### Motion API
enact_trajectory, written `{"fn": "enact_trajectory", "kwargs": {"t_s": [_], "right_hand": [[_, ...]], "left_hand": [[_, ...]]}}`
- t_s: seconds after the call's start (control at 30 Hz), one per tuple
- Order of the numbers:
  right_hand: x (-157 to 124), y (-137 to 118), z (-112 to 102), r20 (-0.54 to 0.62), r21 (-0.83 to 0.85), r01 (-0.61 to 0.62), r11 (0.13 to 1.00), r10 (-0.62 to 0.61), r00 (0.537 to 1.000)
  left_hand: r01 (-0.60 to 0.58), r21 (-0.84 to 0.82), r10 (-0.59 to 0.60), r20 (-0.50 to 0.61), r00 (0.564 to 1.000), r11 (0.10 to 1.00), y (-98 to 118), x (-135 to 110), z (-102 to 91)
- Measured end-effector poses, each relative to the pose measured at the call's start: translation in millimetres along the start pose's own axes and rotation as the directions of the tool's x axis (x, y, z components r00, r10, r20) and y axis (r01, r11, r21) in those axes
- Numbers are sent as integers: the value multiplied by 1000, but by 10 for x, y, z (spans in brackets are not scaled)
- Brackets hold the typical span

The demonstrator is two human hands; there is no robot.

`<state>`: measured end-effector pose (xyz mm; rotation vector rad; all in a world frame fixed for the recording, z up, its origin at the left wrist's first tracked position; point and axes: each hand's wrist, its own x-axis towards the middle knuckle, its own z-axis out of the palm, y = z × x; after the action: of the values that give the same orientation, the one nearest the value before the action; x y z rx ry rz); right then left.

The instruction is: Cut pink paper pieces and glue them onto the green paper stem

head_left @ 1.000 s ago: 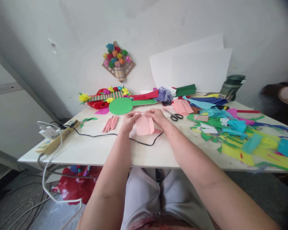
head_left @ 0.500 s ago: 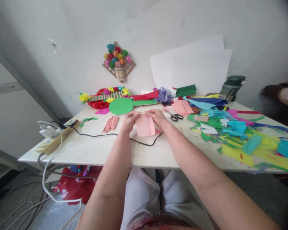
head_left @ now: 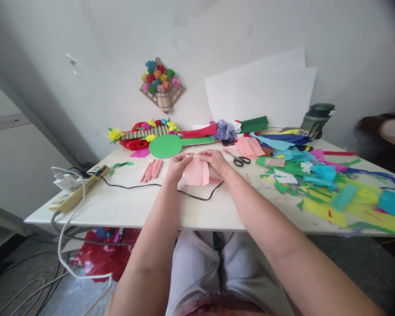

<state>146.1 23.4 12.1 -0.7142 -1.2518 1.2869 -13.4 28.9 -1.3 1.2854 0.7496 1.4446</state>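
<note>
Between my hands hangs a sheet of pink paper (head_left: 196, 172), its top edge pinched on both sides. My left hand (head_left: 179, 166) is closed on the upper left of the sheet, and my right hand (head_left: 214, 160) on the upper right. A narrow white strip shows along the top edge between the fingertips; its kind I cannot make out. Left of my hands lie several rolled pink paper sticks (head_left: 151, 170). To the right are black-handled scissors (head_left: 238, 159) and a stack of pink paper (head_left: 250, 147).
A black cord (head_left: 134, 186) crosses the white table (head_left: 118, 206) to a power strip (head_left: 69, 197). Coloured paper scraps (head_left: 329, 188) cover the right side. Behind stand a green paper disc (head_left: 165, 146), a flower-trimmed piece (head_left: 145, 133), purple yarn (head_left: 226, 130) and a bottle (head_left: 316, 120).
The lower edge of the pink sheet has shifted slightly up and left. Both hands keep their pinch at its top edge, almost in the same place.
</note>
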Motion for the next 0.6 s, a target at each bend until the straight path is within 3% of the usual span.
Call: {"fn": "enact_trajectory", "kwargs": {"t_s": [0.6], "right_hand": [[-7,-29,-35,36,60,-53,997,51,998]], "left_hand": [[39,-36,-39,5,999,999,27,0,-13]]}}
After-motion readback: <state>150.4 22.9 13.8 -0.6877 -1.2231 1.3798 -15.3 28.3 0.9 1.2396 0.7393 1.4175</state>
